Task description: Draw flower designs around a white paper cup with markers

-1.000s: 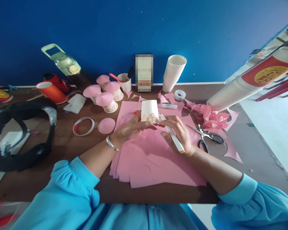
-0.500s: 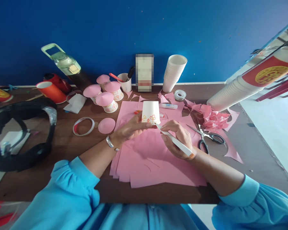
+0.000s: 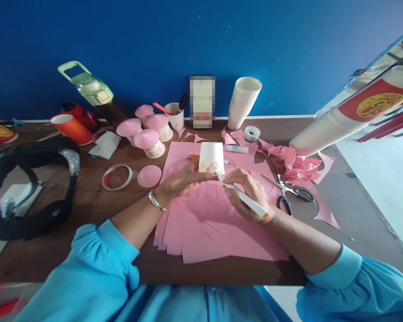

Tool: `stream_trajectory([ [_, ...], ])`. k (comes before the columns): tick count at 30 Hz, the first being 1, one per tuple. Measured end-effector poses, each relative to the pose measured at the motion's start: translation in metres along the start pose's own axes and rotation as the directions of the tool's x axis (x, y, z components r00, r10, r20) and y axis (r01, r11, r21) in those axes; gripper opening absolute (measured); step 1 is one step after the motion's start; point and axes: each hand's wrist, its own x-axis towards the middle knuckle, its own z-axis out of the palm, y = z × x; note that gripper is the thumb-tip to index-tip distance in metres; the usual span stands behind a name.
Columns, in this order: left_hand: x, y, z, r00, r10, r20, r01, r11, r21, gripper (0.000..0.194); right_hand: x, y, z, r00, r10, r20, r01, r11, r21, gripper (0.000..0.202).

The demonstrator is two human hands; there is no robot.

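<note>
My left hand (image 3: pixel 187 178) holds an upside-down white paper cup (image 3: pixel 211 156) by its lower rim. Red and orange flower outlines run along the cup's lower part. In my right hand (image 3: pixel 248 194) is a white marker (image 3: pixel 250 202) with an orange end, its tip touching the cup near the rim. Both hands are over a stack of pink paper sheets (image 3: pixel 204 223). A glue stick (image 3: pixel 236 148) and an orange marker partly hidden by the cup lie on the sheets.
Cups with pink cone tops (image 3: pixel 147 138) stand left of the sheets, near a tape roll (image 3: pixel 117 177) and a pink disc (image 3: pixel 149 176). Scissors (image 3: pixel 293 191) and crumpled pink scraps (image 3: pixel 300 164) lie right. Stacked cups (image 3: pixel 244 103), a bottle (image 3: pixel 94 91) and a phone-like object (image 3: pixel 202 102) stand behind.
The flower on the cup's right side now shows more orange line. The cup has shifted very slightly, and the marker tip has moved a little right.
</note>
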Motion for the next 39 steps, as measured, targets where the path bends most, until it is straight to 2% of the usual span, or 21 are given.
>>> stream_trajectory([
  [6, -0.0017, -0.0010, -0.0019, 1.000, -0.006, 0.007, 0.006, 1.000, 0.003, 0.029, -0.0002, 0.0002, 0.0013, 1.000, 0.005, -0.023, -0.006, 1.000, -0.024, 0.015],
  [13, -0.0013, 0.0030, 0.0019, 1.000, -0.018, -0.015, 0.018, 1.000, -0.006, 0.029, -0.0005, 0.0001, 0.0025, 0.997, 0.032, -0.067, -0.033, 0.999, -0.016, 0.021],
  [20, -0.0005, 0.0039, 0.0021, 1.000, 0.003, -0.006, -0.003, 1.000, -0.012, 0.031, 0.0011, -0.0009, 0.0025, 0.994, 0.005, -0.109, -0.007, 1.000, -0.025, 0.020],
  [28, -0.0016, 0.0041, 0.0030, 1.000, 0.005, -0.009, -0.004, 0.999, 0.040, 0.036, 0.0013, -0.0043, 0.0006, 0.999, -0.019, -0.038, 0.019, 1.000, 0.007, 0.022],
  [39, -0.0011, -0.0005, -0.0024, 0.999, -0.024, -0.044, 0.025, 0.999, 0.030, 0.043, 0.0019, -0.0027, 0.0006, 0.999, -0.015, -0.033, 0.015, 1.000, 0.000, 0.021],
])
